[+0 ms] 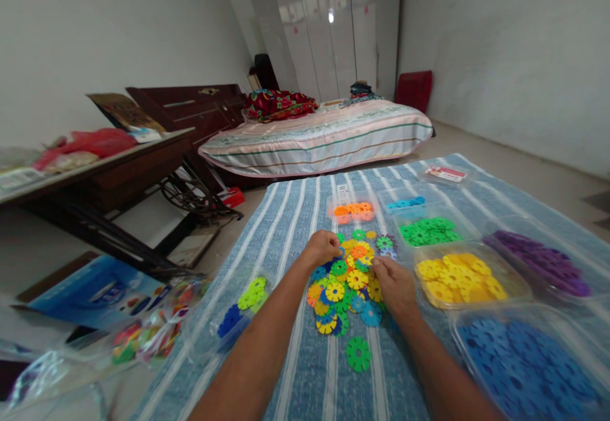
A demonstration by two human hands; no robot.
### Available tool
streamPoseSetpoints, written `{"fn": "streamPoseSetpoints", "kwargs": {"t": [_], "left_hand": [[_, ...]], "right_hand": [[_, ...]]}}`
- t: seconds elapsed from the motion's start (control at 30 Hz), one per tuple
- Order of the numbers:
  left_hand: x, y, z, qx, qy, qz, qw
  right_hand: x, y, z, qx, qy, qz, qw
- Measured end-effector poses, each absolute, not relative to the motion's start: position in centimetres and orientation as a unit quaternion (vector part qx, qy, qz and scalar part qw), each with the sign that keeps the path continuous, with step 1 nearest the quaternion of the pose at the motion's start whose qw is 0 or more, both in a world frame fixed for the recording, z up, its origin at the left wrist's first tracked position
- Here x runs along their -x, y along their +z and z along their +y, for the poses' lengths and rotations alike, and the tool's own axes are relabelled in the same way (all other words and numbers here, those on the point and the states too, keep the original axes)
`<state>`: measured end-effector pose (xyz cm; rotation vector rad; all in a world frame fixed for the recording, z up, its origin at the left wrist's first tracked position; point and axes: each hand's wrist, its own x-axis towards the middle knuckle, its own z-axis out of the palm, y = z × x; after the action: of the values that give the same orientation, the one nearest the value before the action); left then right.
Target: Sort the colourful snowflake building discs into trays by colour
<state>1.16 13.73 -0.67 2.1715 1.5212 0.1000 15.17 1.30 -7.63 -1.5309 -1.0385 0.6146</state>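
A mixed pile of notched plastic snowflake discs (344, 286) in yellow, green, blue and orange lies on the striped cloth (305, 364). My left hand (323, 247) is at the pile's upper left edge, fingers curled closed; whatever they hold is hidden. My right hand (394, 283) reaches in from the right, thumb and fingers drawn together against the pile's discs. Whether a disc is pinched there is too small to tell. One green disc (358, 354) lies apart, nearer to me.
Clear tubs hold sorted discs: orange (353, 211), light blue (406, 203), green (429, 232), yellow (460, 278), purple (538, 261) and dark blue (524, 357). Left of my left forearm is another tub (223, 348). A lid (447, 174) lies far right. Beyond stands a bed (314, 145).
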Motion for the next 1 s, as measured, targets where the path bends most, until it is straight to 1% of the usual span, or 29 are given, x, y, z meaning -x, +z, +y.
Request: {"fn": "streamPoseSetpoints", "kwargs": {"t": [0.1,0.27,0.53,0.63,0.7,0.77,0.83,0.93,1.0], "left_hand": [[-0.6,-0.3,13.7,-0.770,0.043,0.565,0.293],[-2.6,1.2,14.0,-0.691,0.103,0.572,0.430],[-13.3,5.3,15.8,-0.661,0.239,0.517,0.489],[-15.1,6.0,16.1,-0.692,0.257,0.512,0.439],[-14.5,5.7,16.1,-0.715,0.242,0.514,0.408],[-12.6,5.2,15.9,-0.748,0.209,0.521,0.353],[-9.8,4.7,15.6,-0.788,0.157,0.537,0.260],[-5.3,4.3,14.8,-0.816,0.035,0.561,0.134],[-2.7,4.1,13.9,-0.813,-0.033,0.575,0.086]], "right_hand": [[-15.1,-7.6,1.4,0.644,0.258,-0.442,0.569],[-15.0,-7.5,1.5,0.638,0.260,-0.434,0.580],[-14.8,-7.7,1.6,0.622,0.277,-0.413,0.605],[-14.7,-7.8,1.7,0.622,0.279,-0.415,0.603],[-14.7,-7.8,1.7,0.622,0.280,-0.417,0.601],[-14.7,-7.7,1.6,0.623,0.277,-0.418,0.601],[-14.7,-7.6,1.6,0.626,0.272,-0.419,0.599],[-14.8,-7.5,1.4,0.631,0.269,-0.423,0.592],[-14.8,-7.5,1.4,0.633,0.269,-0.428,0.586]]}}
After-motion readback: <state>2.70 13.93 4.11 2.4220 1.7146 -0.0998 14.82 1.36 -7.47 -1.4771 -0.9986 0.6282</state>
